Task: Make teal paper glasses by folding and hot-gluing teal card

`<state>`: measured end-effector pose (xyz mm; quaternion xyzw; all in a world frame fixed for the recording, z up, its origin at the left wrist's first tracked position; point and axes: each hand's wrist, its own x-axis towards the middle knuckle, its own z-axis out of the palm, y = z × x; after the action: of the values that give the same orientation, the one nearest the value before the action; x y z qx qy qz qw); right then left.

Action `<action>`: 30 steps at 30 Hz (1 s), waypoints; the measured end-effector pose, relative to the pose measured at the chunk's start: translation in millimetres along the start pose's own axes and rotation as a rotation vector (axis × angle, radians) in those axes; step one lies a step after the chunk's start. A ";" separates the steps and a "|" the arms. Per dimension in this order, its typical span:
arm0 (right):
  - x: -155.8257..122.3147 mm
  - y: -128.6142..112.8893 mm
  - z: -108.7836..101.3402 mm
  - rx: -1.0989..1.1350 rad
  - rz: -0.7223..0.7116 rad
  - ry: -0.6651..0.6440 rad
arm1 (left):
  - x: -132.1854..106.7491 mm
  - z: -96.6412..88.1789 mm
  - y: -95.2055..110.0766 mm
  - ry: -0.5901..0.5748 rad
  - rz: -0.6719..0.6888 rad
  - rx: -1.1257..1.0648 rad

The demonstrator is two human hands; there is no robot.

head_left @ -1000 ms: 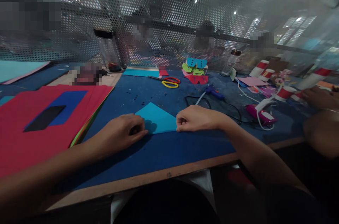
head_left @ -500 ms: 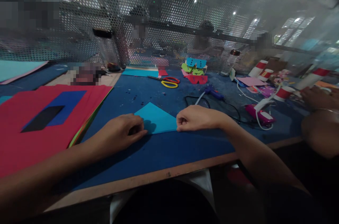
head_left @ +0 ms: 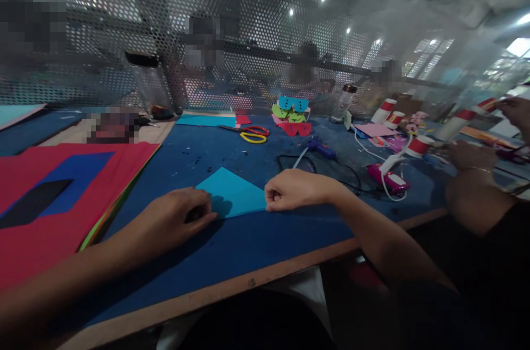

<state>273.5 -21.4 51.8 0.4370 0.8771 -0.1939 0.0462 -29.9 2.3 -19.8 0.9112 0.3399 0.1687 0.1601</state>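
Observation:
A light-blue sheet of paper (head_left: 232, 195), folded to a triangle, lies on the dark blue table (head_left: 248, 250) with its point facing away from me. My left hand (head_left: 186, 211) is curled closed on the paper's left corner. At the right corner my right hand (head_left: 296, 191) is also closed, fingers pinching the paper's edge. Both hands rest low, against the tabletop. Behind the paper lie scissors (head_left: 253, 133) with red and yellow handles, and a blue glue gun (head_left: 322, 148) is just past my right hand.
Red sheets (head_left: 37, 250) bearing blue and black pieces lie at left. Cut paper masks (head_left: 293, 112) stand near the perforated screen (head_left: 248, 19). Two jars (head_left: 149, 85) are along it. A magenta glue gun (head_left: 389, 180) and red-white paper rolls (head_left: 418, 146) are right, beside another person's arm (head_left: 480, 195).
My view has swung slightly to the right, so things sit further left. My hands and the folded paper keep the same arrangement. At far right, another person's raised hand now shows by a roll.

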 end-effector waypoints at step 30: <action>30.6 -29.0 35.9 0.190 -0.038 0.268 | 0.4 -4.3 7.1 0.000 -0.086 0.023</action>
<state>228.8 -27.9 19.8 0.4447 0.8612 -0.2168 -0.1163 -27.5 -1.7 -13.0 0.8976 0.3807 0.1577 0.1566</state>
